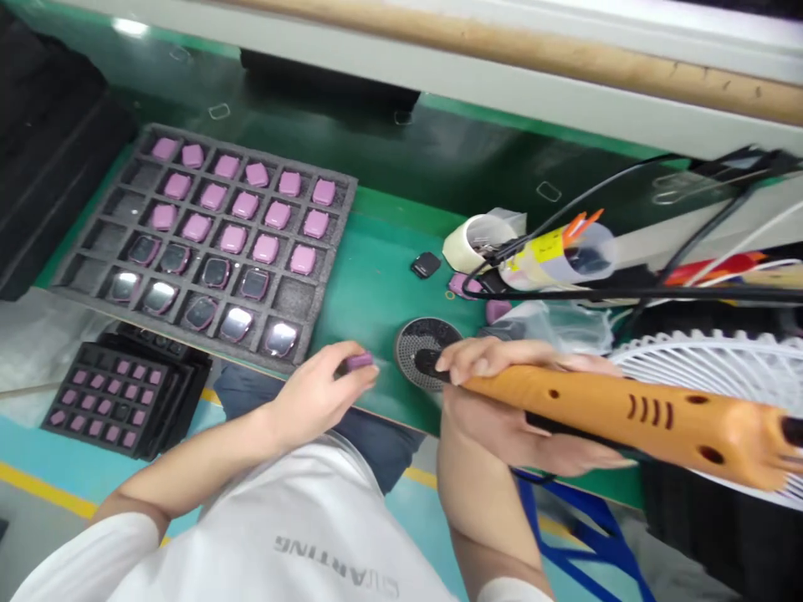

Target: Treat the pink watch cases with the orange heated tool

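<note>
My left hand (319, 393) is closed around a small pink watch case (360, 362) at the near edge of the green bench mat (370, 284). My right hand (514, 393) grips an orange electric screwdriver (627, 410), whose tip end points left at a round black perforated dish (427, 351). A black foam tray (207, 242) to the left holds several pink watch cases in the far rows and several with shiny screens in the near rows. A dark loose part (426, 265) lies on the mat beyond the dish.
A roll of tape (477, 238) and a clear cup of tools (565, 255) sit behind the dish among black cables (627, 293). A white fan grille (708, 368) is at right. Stacked smaller foam trays (119, 393) lie below the bench at left.
</note>
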The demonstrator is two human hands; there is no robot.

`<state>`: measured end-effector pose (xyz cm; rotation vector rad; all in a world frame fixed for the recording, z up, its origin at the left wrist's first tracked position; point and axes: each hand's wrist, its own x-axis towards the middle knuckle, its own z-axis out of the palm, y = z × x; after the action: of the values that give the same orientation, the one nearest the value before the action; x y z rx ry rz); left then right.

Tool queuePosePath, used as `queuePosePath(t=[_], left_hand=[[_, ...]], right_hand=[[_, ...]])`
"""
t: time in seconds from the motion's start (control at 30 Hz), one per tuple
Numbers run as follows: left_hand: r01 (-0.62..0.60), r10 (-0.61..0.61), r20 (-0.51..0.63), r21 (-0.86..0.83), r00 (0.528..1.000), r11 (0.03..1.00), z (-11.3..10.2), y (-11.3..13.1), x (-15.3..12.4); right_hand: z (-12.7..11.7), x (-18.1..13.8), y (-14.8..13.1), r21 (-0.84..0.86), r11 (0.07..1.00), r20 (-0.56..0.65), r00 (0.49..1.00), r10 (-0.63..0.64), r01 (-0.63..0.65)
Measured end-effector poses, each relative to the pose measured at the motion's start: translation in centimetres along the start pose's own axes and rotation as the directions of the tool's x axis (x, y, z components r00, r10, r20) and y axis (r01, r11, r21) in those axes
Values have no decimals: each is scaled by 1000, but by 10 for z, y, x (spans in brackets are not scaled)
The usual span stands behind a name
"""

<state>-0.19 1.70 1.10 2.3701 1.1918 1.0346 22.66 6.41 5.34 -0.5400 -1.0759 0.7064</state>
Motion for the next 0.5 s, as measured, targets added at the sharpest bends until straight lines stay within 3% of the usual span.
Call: queuePosePath(t=[0.13,0.23,0.33,0.5], left_hand=[[168,-144,-128,197,981,966,-50,-27,10],[272,-246,-116,348,962,897,-70,-50,20],[252,-254,-38,345,966,904,-70,-61,25],[263,-277,-17,381,961,887,-57,-61,29]], right_hand=[[-11,3,8,13,1000,11,1000,10,-10],[-14,-1,13,10,1000,13,1000,2,-2],[-14,-4,14,17,1000,3,1000,-4,4],[-9,-4,13,30,999,5,1000,12,-12]])
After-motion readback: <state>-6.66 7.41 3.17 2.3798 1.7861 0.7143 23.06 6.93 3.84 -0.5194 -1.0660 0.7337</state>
